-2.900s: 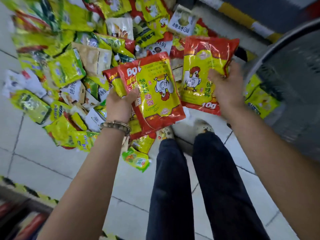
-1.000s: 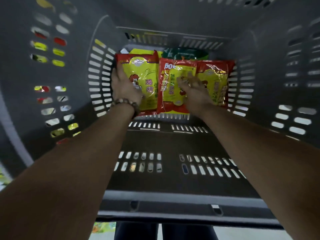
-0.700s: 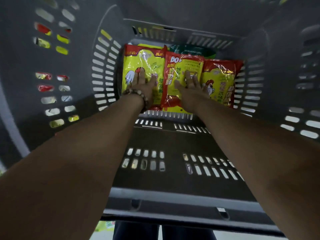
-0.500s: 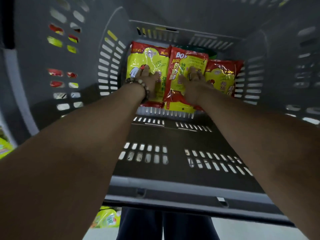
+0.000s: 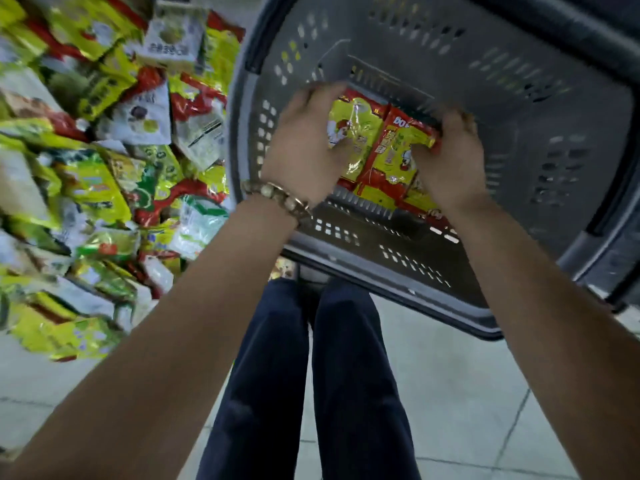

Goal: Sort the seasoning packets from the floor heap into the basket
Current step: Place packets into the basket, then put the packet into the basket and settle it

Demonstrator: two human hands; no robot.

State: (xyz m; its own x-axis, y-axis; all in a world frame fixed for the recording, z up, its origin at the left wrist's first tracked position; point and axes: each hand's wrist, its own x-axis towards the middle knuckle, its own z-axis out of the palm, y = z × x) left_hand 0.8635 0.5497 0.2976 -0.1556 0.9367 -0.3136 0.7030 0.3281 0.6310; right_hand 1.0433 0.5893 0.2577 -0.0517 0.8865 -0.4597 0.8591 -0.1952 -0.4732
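While the left grip (image 5: 304, 147) and right grip (image 5: 450, 161) each clutch one of the chicken packets (image 5: 393, 157) down in the basket (image 5: 540, 109), the floor heap (image 5: 104, 150) lies off to the left. Left grip's nearer for the next grab, I reckon.

You wear a bracelet (image 5: 277, 195) of rounded beads, beige and brown, strung round your wrist just behind your left hand (image 5: 304, 150). Both your forearms are bare as far up as they show. Your trousers (image 5: 311, 375) are dark navy, plain cloth, with soft folds down each leg.
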